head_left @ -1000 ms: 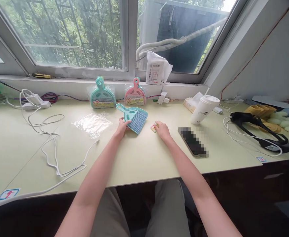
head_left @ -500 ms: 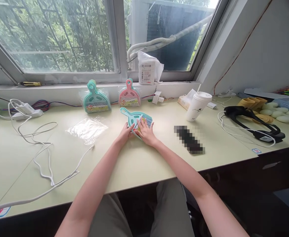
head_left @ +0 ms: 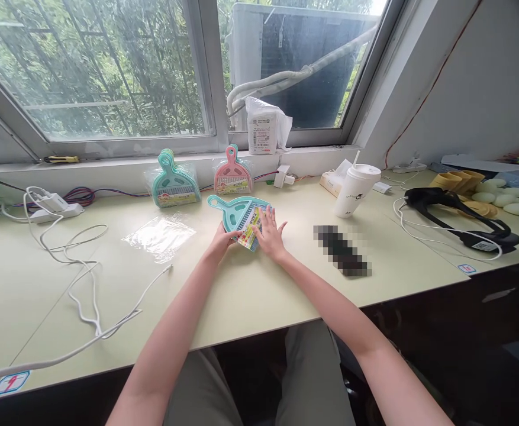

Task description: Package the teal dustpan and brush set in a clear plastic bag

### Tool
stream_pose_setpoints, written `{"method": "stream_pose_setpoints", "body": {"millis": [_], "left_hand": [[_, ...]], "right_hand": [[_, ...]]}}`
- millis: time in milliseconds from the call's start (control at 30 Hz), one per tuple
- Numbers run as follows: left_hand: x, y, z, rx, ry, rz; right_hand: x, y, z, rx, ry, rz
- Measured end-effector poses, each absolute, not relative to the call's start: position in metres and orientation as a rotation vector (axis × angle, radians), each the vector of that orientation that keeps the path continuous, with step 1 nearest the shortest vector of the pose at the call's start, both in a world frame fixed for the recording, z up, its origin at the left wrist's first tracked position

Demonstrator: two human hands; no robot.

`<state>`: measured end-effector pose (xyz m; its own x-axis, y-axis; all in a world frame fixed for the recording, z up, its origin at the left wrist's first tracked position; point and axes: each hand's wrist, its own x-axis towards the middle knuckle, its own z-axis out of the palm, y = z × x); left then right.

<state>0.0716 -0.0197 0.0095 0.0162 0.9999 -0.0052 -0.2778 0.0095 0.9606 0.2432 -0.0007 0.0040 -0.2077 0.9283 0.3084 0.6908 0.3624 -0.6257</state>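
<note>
Currently, the left hand (head_left: 221,241) is closed around the near edge of a teal dustpan set (head_left: 229,216) between both hands, while the right hand (head_left: 268,235), fingers spread and gripping nothing, rests on its printed card (head_left: 247,235). Clear plastic (head_left: 159,236) lies left of the hands.

I see on my feed a mint-green dustpan-and-brush set (head_left: 231,214), face up, its looped handle (head_left: 215,202) pointing left and slightly away, its wide end toward the near right. Bluish bristles (head_left: 246,218) fan out there. A printed, mostly yellow card (head_left: 247,238) lies slantwise over them, partly covered. I can't tell whether the set touches the worktop (head_left: 241,302).
</note>
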Motion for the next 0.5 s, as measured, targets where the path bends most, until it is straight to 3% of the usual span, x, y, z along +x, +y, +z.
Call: {"method": "stream_pose_setpoints", "body": {"millis": [233,333,500], "left_hand": [[0.071,-0.021,0.015,1.033,1.009,1.319],[0.068,-0.019,0.015,1.034,1.024,1.313],[0.061,-0.020,0.017,1.091,1.030,1.292]], "right_hand": [[0.247,0.001,0.002,-0.958,-1.174,1.426],[0.248,0.002,0.003,-0.886,-0.950,1.561],[0.247,0.006,0.005,-0.790,-1.033,1.676]]}}
